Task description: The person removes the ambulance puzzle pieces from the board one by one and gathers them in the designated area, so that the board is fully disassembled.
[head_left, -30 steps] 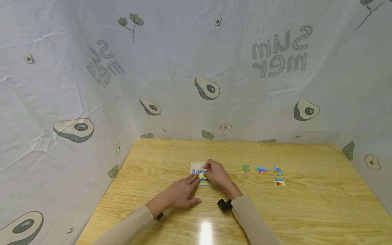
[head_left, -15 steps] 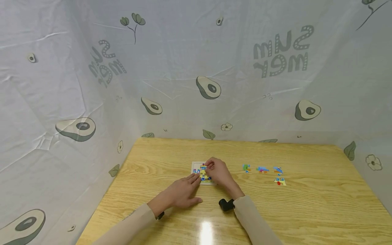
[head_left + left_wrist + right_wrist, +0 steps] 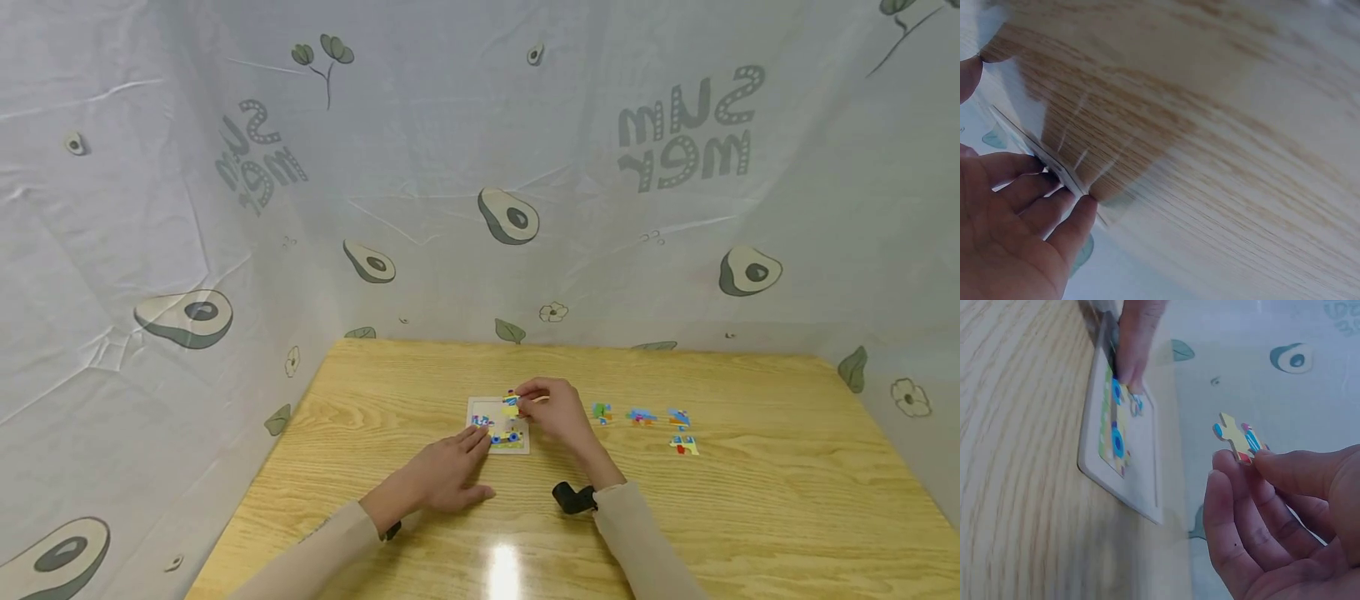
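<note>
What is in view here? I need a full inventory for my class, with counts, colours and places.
Table: one, light wood-brown, beneath everything
Puzzle tray: one, off-white, on the table
Fitted pieces: count unclear, multicoloured, in the tray, partly covered
Held piece: one, mostly yellow with blue, clear of the tray
Loose pieces: four, multicoloured, on the table, right of the tray
Printed sheeting: count unclear, pale grey, around the table
Sleeves: two, beige, low in the head view
Wrist devices: two, black, beside the cuffs
Left hand: one, touching the tray
Right hand: one, pinching the held piece

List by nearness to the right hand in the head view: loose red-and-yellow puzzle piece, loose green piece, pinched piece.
1. Pinched piece: held by the right hand.
2. Green piece: just to its right.
3. Red-and-yellow piece: much farther right.
</note>
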`<state>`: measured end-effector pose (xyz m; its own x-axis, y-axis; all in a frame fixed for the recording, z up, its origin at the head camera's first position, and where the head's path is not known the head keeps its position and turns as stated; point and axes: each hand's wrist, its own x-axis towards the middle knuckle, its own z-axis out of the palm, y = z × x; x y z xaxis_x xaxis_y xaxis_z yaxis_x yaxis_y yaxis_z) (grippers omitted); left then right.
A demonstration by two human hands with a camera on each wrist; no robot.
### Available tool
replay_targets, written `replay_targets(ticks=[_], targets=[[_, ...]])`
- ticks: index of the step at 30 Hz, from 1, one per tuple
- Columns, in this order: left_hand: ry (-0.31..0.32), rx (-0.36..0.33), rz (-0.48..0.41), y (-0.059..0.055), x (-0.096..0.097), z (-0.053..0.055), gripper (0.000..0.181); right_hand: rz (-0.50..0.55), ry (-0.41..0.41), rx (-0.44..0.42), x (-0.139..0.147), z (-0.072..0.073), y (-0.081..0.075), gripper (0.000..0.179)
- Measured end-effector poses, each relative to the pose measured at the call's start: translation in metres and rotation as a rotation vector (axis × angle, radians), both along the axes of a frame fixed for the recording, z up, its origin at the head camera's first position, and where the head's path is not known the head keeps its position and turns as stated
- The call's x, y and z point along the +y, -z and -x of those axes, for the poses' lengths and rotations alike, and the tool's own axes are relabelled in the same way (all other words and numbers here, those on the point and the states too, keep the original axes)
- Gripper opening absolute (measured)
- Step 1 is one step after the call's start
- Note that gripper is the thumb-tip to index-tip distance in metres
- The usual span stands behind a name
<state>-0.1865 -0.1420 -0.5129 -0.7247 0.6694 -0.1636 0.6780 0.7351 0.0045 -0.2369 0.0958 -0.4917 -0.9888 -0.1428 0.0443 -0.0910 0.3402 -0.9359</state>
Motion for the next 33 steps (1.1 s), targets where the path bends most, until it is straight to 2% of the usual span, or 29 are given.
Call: replay_targets(ticks=[8, 13, 26, 33], targets=[[-0.014, -0.013, -0.002, -0.001, 0.001, -0.002, 0.084, -0.011, 0.027, 0.005, 0.022, -0.008, -0.009, 0.015], [0.001, -0.001, -0.002, -0.001, 0.000, -0.002, 0.084, -0.035, 0.038, 0.011, 0.038, -0.013, -0.014, 0.016], [0.007, 0.005, 0.003, 0.001, -0.002, -0.002, 0.083, -0.084, 0.041, -0.016, 0.078, -0.023, -0.013, 0.018], [0.011, -0.011, -0.001, 0.001, -0.003, -0.001, 0.081, -0.125, 0.042, -0.036, 0.101, -0.034, -0.013, 0.020]])
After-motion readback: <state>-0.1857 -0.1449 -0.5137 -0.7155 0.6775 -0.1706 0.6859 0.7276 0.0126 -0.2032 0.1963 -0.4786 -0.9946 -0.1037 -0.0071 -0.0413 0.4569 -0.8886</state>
